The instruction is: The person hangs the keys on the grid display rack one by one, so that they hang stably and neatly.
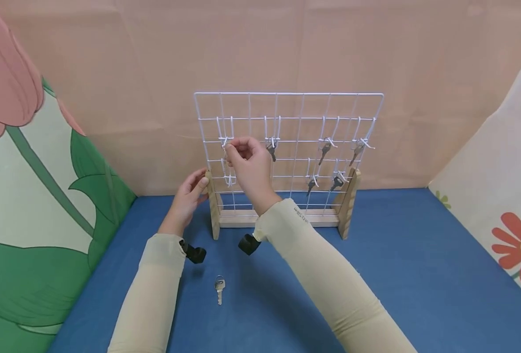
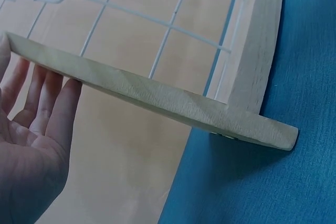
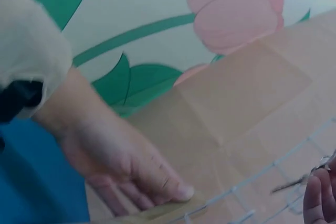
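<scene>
While my left hand (image 1: 189,193) steadies the rack's left post (image 1: 213,206), fingers straight | right hand (image 1: 247,162) pinches a key (image 1: 226,156) at the upper-left hook (image 1: 225,140), key hanging below my fingertips.

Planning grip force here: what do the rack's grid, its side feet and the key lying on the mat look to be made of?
Grid: thin white wire, probably coated metal. Side feet: pale unfinished-looking wood with visible grain. Key: silvery metal, slight shine. Left hand rests on the left foot.
</scene>
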A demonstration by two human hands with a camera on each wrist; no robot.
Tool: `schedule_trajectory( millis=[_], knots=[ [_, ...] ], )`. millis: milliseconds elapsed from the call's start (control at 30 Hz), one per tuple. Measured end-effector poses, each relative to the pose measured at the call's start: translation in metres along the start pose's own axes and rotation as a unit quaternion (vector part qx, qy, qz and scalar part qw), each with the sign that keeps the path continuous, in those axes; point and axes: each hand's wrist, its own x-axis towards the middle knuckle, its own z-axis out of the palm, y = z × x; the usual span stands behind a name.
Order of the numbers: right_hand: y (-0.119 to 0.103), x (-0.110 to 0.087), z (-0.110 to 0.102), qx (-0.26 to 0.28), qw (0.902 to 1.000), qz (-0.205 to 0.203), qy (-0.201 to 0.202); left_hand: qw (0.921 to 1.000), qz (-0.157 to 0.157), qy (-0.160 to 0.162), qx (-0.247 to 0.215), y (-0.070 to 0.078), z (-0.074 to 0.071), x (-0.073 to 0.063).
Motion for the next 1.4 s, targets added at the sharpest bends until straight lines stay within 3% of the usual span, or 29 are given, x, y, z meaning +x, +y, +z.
schedule_trajectory(
  millis=[167,333,500,600,767,900,1000,1400],
  knots=[
    [0.012,-0.010,0.005,-0.003,0.9995,0.031,0.010,0.9998,-0.017,0.005,0.005,-0.002,-0.003,-0.004],
    [0.017,-0.034,-0.004,0.015,0.9977,0.066,0.000,0.9998,-0.016,0.005,0.009,0.000,0.000,-0.002],
    [0.035,-0.066,-0.025,-0.008,0.9885,0.134,-0.070,0.9998,-0.017,0.007,0.011,0.000,0.002,0.002],
    [0.056,-0.093,-0.037,-0.075,0.9750,0.145,-0.151,0.9997,-0.018,0.009,0.016,0.000,0.003,0.004],
    [0.086,-0.131,-0.042,-0.174,0.9380,0.143,-0.264,0.9995,-0.016,0.014,0.024,0.002,0.002,0.005],
    [0.101,-0.150,-0.036,-0.185,0.9096,0.172,-0.330,0.9995,-0.019,0.018,0.019,-0.001,0.002,0.000],
    [0.108,-0.161,-0.031,-0.194,0.8963,0.175,-0.358,0.9994,-0.022,0.019,0.019,-0.002,0.003,-0.003],
    [0.114,-0.170,-0.022,-0.259,0.8963,0.127,-0.337,0.9994,-0.015,0.012,0.029,0.000,0.003,-0.001]
  ],
)
